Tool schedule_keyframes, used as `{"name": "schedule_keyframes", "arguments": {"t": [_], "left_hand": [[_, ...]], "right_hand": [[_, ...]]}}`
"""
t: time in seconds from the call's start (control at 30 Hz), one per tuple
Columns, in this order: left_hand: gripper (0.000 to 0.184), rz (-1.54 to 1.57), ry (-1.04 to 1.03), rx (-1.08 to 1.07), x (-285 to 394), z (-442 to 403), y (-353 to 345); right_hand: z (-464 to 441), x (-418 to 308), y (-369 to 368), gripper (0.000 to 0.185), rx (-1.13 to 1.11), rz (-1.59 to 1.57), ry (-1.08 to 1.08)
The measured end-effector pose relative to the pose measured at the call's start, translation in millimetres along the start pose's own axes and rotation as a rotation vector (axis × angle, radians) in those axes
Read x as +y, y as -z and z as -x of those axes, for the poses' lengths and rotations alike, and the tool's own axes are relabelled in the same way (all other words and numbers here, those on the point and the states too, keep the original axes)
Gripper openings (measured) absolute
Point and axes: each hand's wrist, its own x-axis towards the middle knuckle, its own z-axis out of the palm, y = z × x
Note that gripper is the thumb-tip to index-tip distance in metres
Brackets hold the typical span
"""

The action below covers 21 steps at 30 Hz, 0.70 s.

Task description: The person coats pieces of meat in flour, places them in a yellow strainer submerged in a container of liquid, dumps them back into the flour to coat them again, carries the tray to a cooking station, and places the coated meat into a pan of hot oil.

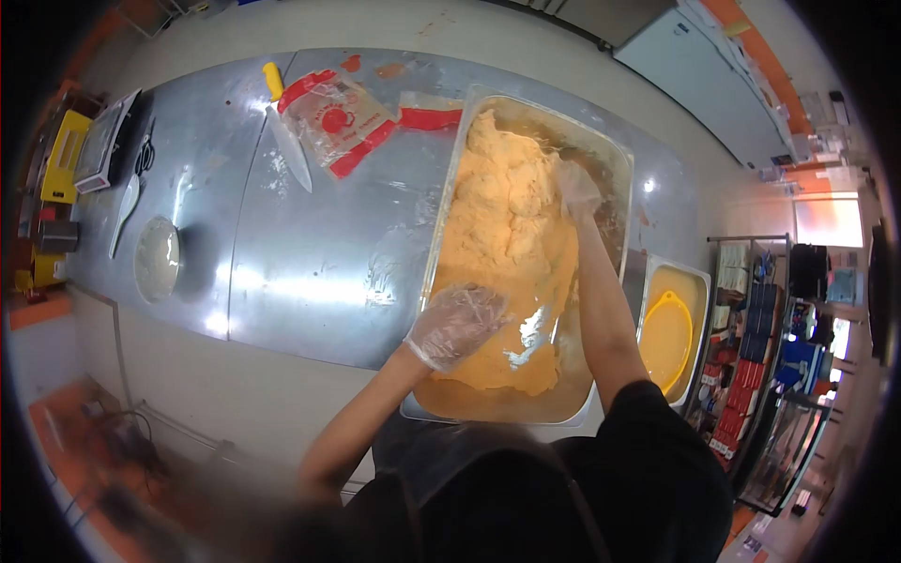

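Where a tray (573, 389) holds orange mixture (502, 211), left hand (455, 328) (gloved) flat, right hand (576, 188) blurred, grip unclear.

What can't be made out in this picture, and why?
All in the head view:
Right hand: finger outlines, blurred together in its clear glove.
Large tray: most of its floor, covered by orange mixture.
Red-and-clear bag: fine print, too small.
Shelf goods: any labels, too small.
Lower left corner: the things there, partly blurred.
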Motion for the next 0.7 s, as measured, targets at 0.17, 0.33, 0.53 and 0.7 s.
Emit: {"name": "schedule_keyframes", "arguments": {"t": [0.17,0.33,0.53,0.7], "left_hand": [[0.032,-0.077,-0.221,0.305,-7,6,12],[0.032,0.01,-0.099,0.31,-9,12,2],[0.043,0.069,-0.073,0.455,2,-2,26],[0.043,0.162,0.032,0.424,0,-2,23]], "right_hand": [[58,12,23,0.033,-0.273,0.056,0.141],[-11,46,-20,0.026,0.341,0.29,0.652],[-68,-64,-13,0.031,0.055,0.094,0.391],[-43,-40,-12,0.03,-0.067,0.036,0.754]]}}
